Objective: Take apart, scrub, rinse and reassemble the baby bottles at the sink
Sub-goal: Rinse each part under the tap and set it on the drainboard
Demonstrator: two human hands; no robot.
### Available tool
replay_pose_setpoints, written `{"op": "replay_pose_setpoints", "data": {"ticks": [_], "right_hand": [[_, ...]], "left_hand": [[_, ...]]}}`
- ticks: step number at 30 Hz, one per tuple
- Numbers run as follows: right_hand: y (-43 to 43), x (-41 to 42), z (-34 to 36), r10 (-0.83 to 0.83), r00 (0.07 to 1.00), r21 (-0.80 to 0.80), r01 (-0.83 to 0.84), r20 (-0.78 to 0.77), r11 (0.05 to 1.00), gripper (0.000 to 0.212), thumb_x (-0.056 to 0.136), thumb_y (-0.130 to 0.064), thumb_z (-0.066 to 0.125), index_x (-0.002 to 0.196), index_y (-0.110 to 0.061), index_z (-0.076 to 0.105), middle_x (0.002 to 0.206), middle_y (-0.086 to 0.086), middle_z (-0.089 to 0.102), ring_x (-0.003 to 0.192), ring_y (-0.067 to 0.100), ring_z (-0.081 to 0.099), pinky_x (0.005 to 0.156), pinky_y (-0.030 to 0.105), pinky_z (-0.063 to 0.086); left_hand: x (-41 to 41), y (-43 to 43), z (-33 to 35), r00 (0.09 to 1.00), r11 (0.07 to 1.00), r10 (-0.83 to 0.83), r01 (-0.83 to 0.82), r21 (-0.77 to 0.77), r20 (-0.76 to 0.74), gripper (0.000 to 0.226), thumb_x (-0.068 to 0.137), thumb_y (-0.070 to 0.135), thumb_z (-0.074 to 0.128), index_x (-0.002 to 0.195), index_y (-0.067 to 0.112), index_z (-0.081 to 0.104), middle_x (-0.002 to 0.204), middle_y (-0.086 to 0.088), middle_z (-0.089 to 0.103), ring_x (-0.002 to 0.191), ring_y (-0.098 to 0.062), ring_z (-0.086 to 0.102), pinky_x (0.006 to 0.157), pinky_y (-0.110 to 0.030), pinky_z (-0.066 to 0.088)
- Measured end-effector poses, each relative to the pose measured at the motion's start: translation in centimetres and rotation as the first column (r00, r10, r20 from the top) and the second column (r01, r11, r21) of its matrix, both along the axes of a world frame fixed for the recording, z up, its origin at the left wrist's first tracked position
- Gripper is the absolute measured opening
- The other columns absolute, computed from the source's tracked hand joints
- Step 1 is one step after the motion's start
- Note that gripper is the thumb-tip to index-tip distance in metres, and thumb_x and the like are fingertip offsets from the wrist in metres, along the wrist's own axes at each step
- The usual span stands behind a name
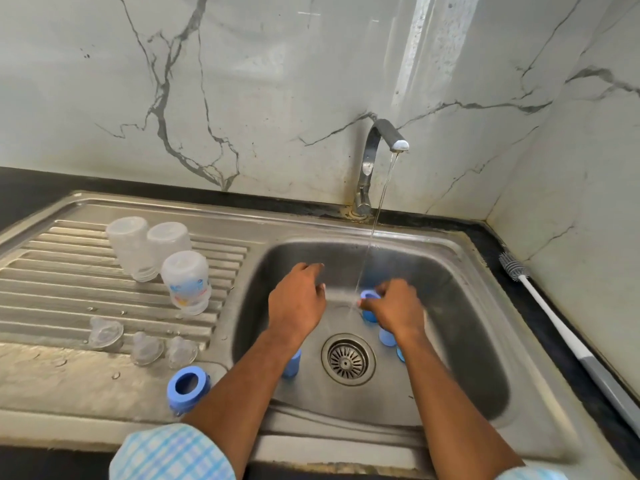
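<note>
The right hand [394,306] grips a blue cap [369,304] under the running tap [381,140] in the sink [467,271]; the left hand [298,299] hovers loose, holding nothing; three bottles [187,282] stand upturned on the drainboard [52,271].

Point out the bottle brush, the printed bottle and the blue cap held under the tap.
bottle brush [543,306]: head view, on its white handle.
printed bottle [187,278]: head view, on its upturned body.
blue cap [369,316]: head view, on its lower wall.

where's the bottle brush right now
In the head view, the bottle brush lies on the dark counter right of the sink, bristles toward the back corner, beside the right wall.
</note>
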State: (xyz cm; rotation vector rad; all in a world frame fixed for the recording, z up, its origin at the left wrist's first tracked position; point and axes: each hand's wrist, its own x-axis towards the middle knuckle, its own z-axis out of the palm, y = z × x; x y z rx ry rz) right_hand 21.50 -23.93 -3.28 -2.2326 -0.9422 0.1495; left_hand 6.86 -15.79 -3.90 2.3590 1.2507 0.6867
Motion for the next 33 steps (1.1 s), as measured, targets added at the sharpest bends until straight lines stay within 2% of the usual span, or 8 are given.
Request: {"op": "replay_pose_setpoints", "data": {"ticks": [4,7,11,14,18,21,25,33], "right_hand": [[0.1,0.2,1.0,-0.046,0.997,0.375,0.021,0.057,0.927,0.026,0.084,-0.035,0.075,0.103,-0.017,0.073,0.095,-0.005,0.071,0.085,0.012,0.065,0.078,0.032,0.054],[-0.2,-0.1,-0.2,0.027,0.998,-0.026,-0.028,-0.055,0.999,0.029,0.079,-0.041,0.076,0.085,-0.014,0.073,0.082,0.006,0.073,0.075,0.021,0.068,0.077,0.042,0.058],[0.1,0.3,0.7,-0.068,0.997,0.345,0.053,0.032,0.937,0.022,0.084,-0.033,0.076,0.1,-0.018,0.073,0.09,-0.006,0.07,0.083,0.011,0.066,0.076,0.03,0.054],[-0.4,0.3,-0.2,-0.005,0.995,-0.091,-0.004,-0.101,0.996,0.023,0.079,-0.036,0.08,0.075,-0.016,0.07,0.069,0.001,0.066,0.068,0.019,0.065,0.07,0.033,0.054],[-0.1,0.3,0.6,-0.105,0.994,0.296,0.091,0.033,0.951,0.026,0.084,-0.037,0.073,0.103,-0.02,0.072,0.093,-0.005,0.071,0.086,0.014,0.067,0.079,0.032,0.055],[-0.3,-0.1,-0.2,-0.022,0.997,-0.104,0.015,-0.07,0.994,0.025,0.078,-0.037,0.078,0.088,-0.015,0.073,0.085,0.004,0.073,0.088,0.026,0.071,0.08,0.039,0.057],[-0.1,-0.2,0.8,-0.13,0.988,0.341,0.094,0.083,0.936,0.021,0.085,-0.031,0.073,0.101,-0.02,0.072,0.095,-0.006,0.069,0.088,0.013,0.065,0.079,0.03,0.052],[-0.7,0.4,0.5,-0.214,0.975,0.064,0.218,-0.059,0.974,0.04,0.082,-0.053,0.071,0.103,-0.019,0.068,0.104,0.006,0.071,0.097,0.028,0.066,0.08,0.035,0.049]], "left_hand": [[0.2,0.3,-0.2,1.0,1.0,0.003,-0.003,0.009,-0.013,0.043,0.099,0.028,0.053,0.143,0.026,0.05,0.136,0.002,0.054,0.119,-0.021,0.057,0.091,-0.038,0.049],[0.3,0.0,-0.2,1.0,1.0,-0.014,0.014,-0.002,-0.023,0.042,0.099,0.028,0.054,0.141,0.026,0.052,0.136,0.002,0.054,0.118,-0.021,0.058,0.091,-0.038,0.049],[0.0,0.3,-0.2,1.0,1.0,-0.01,0.01,0.004,-0.019,0.042,0.099,0.027,0.055,0.141,0.026,0.053,0.137,0.003,0.054,0.118,-0.02,0.058,0.092,-0.037,0.049],[0.0,0.1,-0.3,0.999,1.0,-0.03,0.03,-0.002,-0.025,0.043,0.098,0.024,0.056,0.141,0.027,0.053,0.138,0.003,0.054,0.121,-0.02,0.056,0.094,-0.037,0.048],[0.0,0.4,-0.4,0.999,1.0,-0.027,0.027,0.01,-0.031,0.043,0.098,0.023,0.057,0.141,0.027,0.053,0.137,0.003,0.055,0.12,-0.021,0.057,0.093,-0.037,0.049],[0.1,0.0,-0.6,0.998,0.999,-0.053,0.052,-0.012,-0.032,0.043,0.097,0.024,0.058,0.14,0.027,0.054,0.138,0.003,0.055,0.121,-0.021,0.057,0.096,-0.038,0.049],[0.2,0.3,-0.4,0.998,0.998,-0.059,0.059,0.001,0.012,0.043,0.097,0.026,0.059,0.139,0.026,0.054,0.134,0.002,0.058,0.113,-0.019,0.061,0.093,-0.037,0.052],[0.0,-0.1,-0.1,0.997,0.996,-0.079,0.079,-0.029,-0.009,0.041,0.097,0.026,0.059,0.137,0.027,0.056,0.133,0.003,0.058,0.111,-0.018,0.061,0.093,-0.038,0.053]]}}
